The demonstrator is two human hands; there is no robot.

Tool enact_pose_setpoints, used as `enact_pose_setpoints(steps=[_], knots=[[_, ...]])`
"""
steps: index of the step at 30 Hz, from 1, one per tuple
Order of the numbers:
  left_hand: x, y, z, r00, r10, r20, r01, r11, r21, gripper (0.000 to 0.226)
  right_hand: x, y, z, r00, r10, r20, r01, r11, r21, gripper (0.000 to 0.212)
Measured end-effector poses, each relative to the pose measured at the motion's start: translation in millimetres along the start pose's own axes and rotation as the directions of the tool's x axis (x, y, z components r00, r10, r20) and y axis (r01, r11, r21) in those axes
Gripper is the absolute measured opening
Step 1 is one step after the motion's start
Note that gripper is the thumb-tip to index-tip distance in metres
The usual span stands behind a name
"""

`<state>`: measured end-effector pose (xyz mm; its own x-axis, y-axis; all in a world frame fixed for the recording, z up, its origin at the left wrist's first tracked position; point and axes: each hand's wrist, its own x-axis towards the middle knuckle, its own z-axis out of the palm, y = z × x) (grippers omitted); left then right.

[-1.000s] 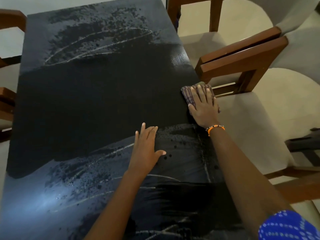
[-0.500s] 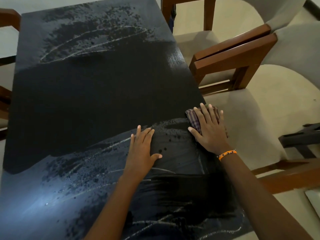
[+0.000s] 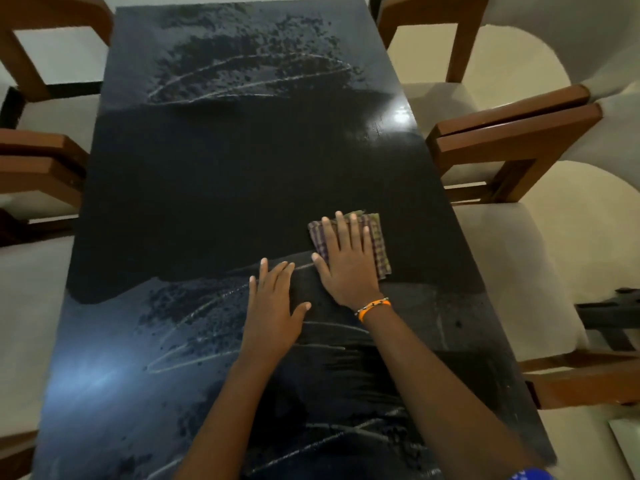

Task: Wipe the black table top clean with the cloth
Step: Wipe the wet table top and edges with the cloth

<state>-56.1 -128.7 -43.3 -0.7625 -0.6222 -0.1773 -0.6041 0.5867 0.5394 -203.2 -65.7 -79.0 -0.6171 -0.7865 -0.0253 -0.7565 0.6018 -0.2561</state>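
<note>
The black table top [image 3: 214,188] fills the middle of the view, with a dark wiped band across its centre and wet streaks and droplets at the far end and near me. My right hand [image 3: 346,261] lies flat, fingers spread, pressing a folded checked cloth [image 3: 379,244] onto the table right of centre. The cloth shows around my fingers and along the hand's right side. My left hand [image 3: 273,306] rests flat on the wet surface just left of it, fingers apart, holding nothing.
Wooden chairs with cream seats stand along both sides: two on the right [image 3: 512,140] and two on the left [image 3: 38,174]. A dark frame [image 3: 609,317] sits at the right edge, past the near right chair.
My right hand has slid the cloth from the table's right edge inward toward the centre. My head has turned, so the table now sits centred. The left hand has stayed put.
</note>
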Motion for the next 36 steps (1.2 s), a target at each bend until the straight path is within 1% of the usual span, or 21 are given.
enact_pose_setpoints(steps=[4,7,10,14,17,18,20,22,25,29,32,36], knots=[[-15.1,-47.4,-31.0,0.986,-0.136,-0.102,0.134,0.991,-0.018,0.058,9.6,-71.2,18.3,0.996,-0.086,0.012,0.086,0.996,0.021,0.067],[-27.2,-87.4,-52.1,0.971,-0.186,-0.147,0.186,0.982,-0.012,0.056,13.0,-122.9,32.1,0.995,-0.097,0.001,0.097,0.995,0.038,0.066],[-42.1,-134.1,-74.6,0.949,-0.248,-0.194,0.246,0.969,-0.038,0.056,14.6,-184.7,49.8,0.983,-0.181,0.013,0.181,0.983,0.037,0.065],[-62.2,-189.7,-99.8,0.91,-0.353,-0.218,0.342,0.936,-0.086,0.056,17.4,-260.6,70.9,0.957,-0.285,0.054,0.283,0.958,0.039,0.066],[-75.3,-225.1,-115.3,0.887,-0.41,-0.213,0.396,0.912,-0.109,0.056,22.0,-306.8,84.3,0.914,-0.394,0.093,0.394,0.919,0.023,0.064],[-77.3,-233.9,-118.5,0.883,-0.423,-0.205,0.405,0.906,-0.127,0.056,25.8,-314.0,86.2,0.897,-0.433,0.095,0.433,0.901,0.017,0.063],[-79.4,-251.7,-125.5,0.874,-0.456,-0.168,0.419,0.882,-0.218,0.054,39.2,-322.7,90.0,0.859,-0.505,0.083,0.507,0.862,0.0,0.062],[-79.6,-265.2,-130.6,0.892,-0.434,-0.126,0.386,0.876,-0.289,0.048,57.8,-324.4,91.3,0.836,-0.543,0.077,0.546,0.838,-0.02,0.061],[-79.3,-273.8,-136.8,0.926,-0.369,-0.087,0.321,0.885,-0.337,0.044,87.7,-330.0,91.3,0.853,-0.515,0.082,0.519,0.853,-0.043,0.062],[-82.5,-278.7,-139.5,0.939,-0.339,-0.056,0.298,0.885,-0.357,0.046,115.0,-345.8,92.3,0.902,-0.414,0.122,0.423,0.903,-0.068,0.07],[-83.1,-283.4,-138.5,0.935,-0.353,-0.019,0.318,0.863,-0.391,0.046,112.8,-350.6,93.5,0.913,-0.387,0.129,0.398,0.915,-0.069,0.067],[-86.3,-283.9,-139.4,0.921,-0.388,0.023,0.352,0.809,-0.471,0.042,80.7,-350.9,94.0,0.91,-0.403,0.101,0.407,0.913,-0.021,0.068]])
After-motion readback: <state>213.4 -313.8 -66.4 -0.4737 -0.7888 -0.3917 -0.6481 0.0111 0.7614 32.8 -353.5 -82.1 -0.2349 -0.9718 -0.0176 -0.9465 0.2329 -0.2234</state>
